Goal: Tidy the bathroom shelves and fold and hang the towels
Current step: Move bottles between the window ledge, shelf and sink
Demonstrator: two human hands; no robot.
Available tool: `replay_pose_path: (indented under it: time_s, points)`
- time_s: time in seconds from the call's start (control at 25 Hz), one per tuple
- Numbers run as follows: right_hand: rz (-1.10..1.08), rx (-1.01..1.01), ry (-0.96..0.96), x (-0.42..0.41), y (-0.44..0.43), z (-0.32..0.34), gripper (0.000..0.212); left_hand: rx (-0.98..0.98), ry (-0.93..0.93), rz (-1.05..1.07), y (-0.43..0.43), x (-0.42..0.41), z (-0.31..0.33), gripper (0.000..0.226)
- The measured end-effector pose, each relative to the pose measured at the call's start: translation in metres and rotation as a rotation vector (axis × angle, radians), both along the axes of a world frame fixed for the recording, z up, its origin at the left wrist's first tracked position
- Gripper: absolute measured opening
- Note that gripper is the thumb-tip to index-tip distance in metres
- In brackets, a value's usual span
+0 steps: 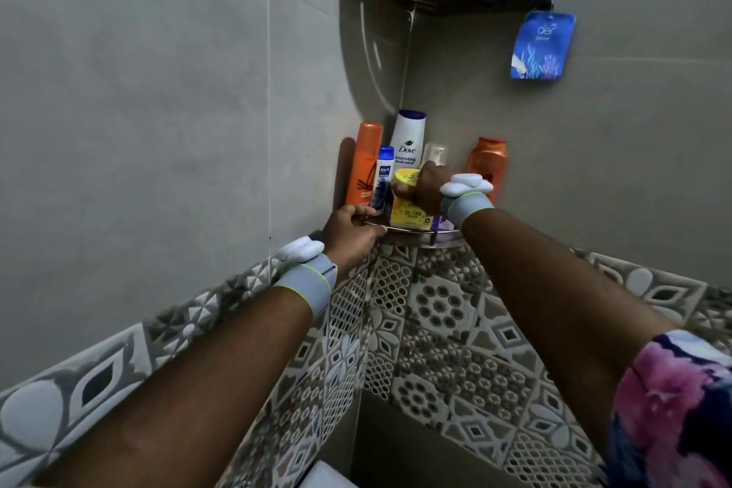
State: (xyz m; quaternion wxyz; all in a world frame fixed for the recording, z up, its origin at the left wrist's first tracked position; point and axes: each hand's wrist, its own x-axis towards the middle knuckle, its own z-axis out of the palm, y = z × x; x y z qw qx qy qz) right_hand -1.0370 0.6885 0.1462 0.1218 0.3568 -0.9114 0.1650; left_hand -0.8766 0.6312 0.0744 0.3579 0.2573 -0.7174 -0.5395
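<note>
Jar (pixel 408 210) partly behind right hand (pixel 429 186)

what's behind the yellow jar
The white Dove bottle and a clear pump bottle stand behind the yellow jar. Their bases are hidden by the jar and the right hand.

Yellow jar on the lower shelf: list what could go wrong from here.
1. The right hand grips the yellow jar near its lid; if the lid is loose, the jar could drop off the shelf.
2. The jar stands close against the small blue bottle, with the tall orange bottle beside it; moving the jar may topple them.
3. The left hand grips the shelf's rim; pulling there could strain the mount.
</note>
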Motion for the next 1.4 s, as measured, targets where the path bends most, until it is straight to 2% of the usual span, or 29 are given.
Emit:
replay_pose_path:
  time_s: [0.24,0.48,0.6,0.72,0.8,0.88,1.0,1.16,1.4]
  points:
    - [0.016,-0.006,-0.019,-0.006,-0.011,-0.006,0.071,0.006,0.049,0.029,-0.004,-0.005,0.0,0.019]
    - [0.071,0.086,0.086,-0.001,0.0,0.007,0.076,-0.097,-0.026,0.064,-0.003,-0.012,0.004,0.014]
    - [0.134,-0.037,0.15,-0.005,0.021,0.029,0.059,-0.235,-0.084,0.099,0.006,-0.011,0.013,0.014]
    - [0.055,-0.129,0.19,-0.024,0.047,0.044,0.038,-0.341,-0.187,0.073,0.016,-0.014,0.022,0.026]
    - [0.055,-0.09,0.153,-0.034,0.06,0.039,0.033,-0.305,-0.256,-0.008,0.023,-0.019,0.026,0.04]
    - [0.1,-0.072,0.096,-0.041,0.07,0.026,0.033,-0.197,-0.308,-0.081,0.034,-0.026,0.028,0.053]
    - [0.154,-0.13,0.067,-0.047,0.072,0.005,0.044,-0.103,-0.337,-0.119,0.045,-0.032,0.029,0.07]
    - [0.181,-0.195,-0.002,-0.052,0.06,-0.007,0.049,-0.103,-0.321,-0.112,0.048,-0.037,0.025,0.075]
    - [0.114,-0.399,-0.161,-0.064,0.048,-0.014,0.028,-0.062,-0.307,-0.141,0.052,-0.033,0.027,0.078]
